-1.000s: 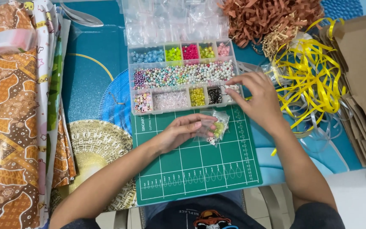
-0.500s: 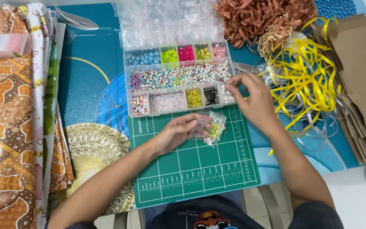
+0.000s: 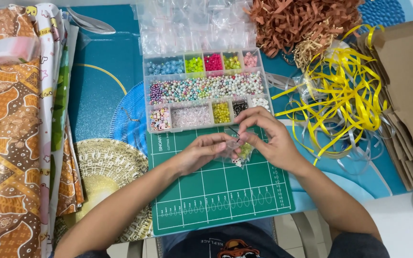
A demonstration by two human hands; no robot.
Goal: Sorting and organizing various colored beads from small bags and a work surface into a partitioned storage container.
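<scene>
My left hand (image 3: 201, 152) holds a small clear plastic bag (image 3: 239, 149) with yellow-green and white beads over the green cutting mat (image 3: 221, 191). My right hand (image 3: 267, 137) is at the bag's mouth, its thumb and forefinger pinched on a small dark piece. Just behind both hands lies the clear compartment box (image 3: 205, 90) with pastel pearl beads in the middle row, bright beads in the back row, and letter cubes, clear, yellow, dark and white beads in the front row.
Empty clear bags (image 3: 194, 26) lie behind the box. Brown paper shreds (image 3: 302, 21), a tangle of yellow ribbon (image 3: 342, 86) and folded brown cartons (image 3: 409, 91) fill the right. Patterned wrapping sheets (image 3: 15, 138) cover the left.
My right hand left the box's front right compartments and came down to the bag, pinching a small piece. My left hand stayed on the bag.
</scene>
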